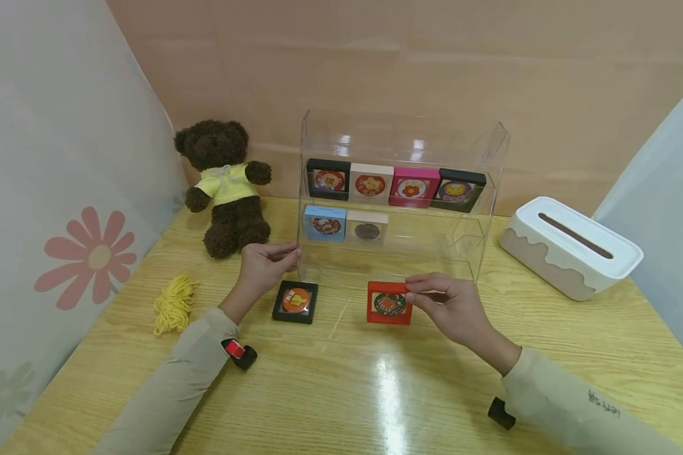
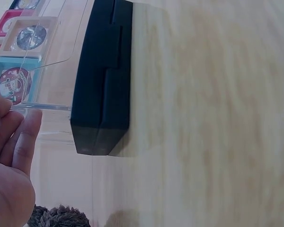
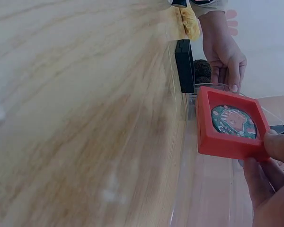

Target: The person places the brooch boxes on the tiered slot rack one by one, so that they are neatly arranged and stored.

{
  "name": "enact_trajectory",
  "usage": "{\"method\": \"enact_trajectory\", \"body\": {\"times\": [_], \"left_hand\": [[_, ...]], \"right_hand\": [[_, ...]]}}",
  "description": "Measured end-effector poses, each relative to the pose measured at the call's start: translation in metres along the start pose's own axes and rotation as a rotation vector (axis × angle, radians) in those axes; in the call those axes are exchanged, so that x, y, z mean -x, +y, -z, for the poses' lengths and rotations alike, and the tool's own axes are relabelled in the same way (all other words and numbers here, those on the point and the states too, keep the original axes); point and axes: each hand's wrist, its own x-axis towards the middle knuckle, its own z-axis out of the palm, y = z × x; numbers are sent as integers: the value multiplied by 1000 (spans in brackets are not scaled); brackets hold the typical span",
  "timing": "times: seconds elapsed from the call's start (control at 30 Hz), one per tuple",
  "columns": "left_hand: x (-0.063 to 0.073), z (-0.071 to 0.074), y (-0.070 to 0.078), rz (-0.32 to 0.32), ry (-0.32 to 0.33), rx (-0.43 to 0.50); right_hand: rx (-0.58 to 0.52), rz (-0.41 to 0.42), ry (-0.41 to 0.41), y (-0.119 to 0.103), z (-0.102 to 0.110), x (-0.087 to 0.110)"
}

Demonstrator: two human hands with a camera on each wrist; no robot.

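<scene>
A tiered clear acrylic rack (image 1: 401, 249) stands on the table with small badge boxes on two tiers. My left hand (image 1: 266, 265) pinches the rack's left side edge between thumb and fingers. My right hand (image 1: 452, 306) grips a red display box (image 3: 229, 146) by its side, thumb on the front and fingers behind. A round dark green badge (image 3: 233, 121) shows through its window. The red box is held in front of the rack's lower part. Close by my left hand, a black display box (image 1: 295, 302) with an orange thumbs-up badge rests on the table.
A brown teddy bear (image 1: 230, 189) in a yellow top sits left of the rack, behind a bundle of yellow yarn (image 1: 175, 304). At right stands a white and tan tissue box (image 1: 569, 246). A light blue box (image 1: 324, 224) and a beige one (image 1: 367, 229) share the middle tier.
</scene>
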Motion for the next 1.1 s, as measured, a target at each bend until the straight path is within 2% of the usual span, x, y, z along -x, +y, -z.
{"method": "enact_trajectory", "body": {"times": [0.43, 0.67, 1.1], "left_hand": [[0, 1, -2, 1, -4, -17], [0, 0, -2, 1, -5, -33], [1, 0, -1, 15, -5, -15]], "right_hand": [[13, -8, 94, 2, 11, -13], [12, -92, 179, 1, 20, -24], [48, -93, 329, 2, 29, -43]]}}
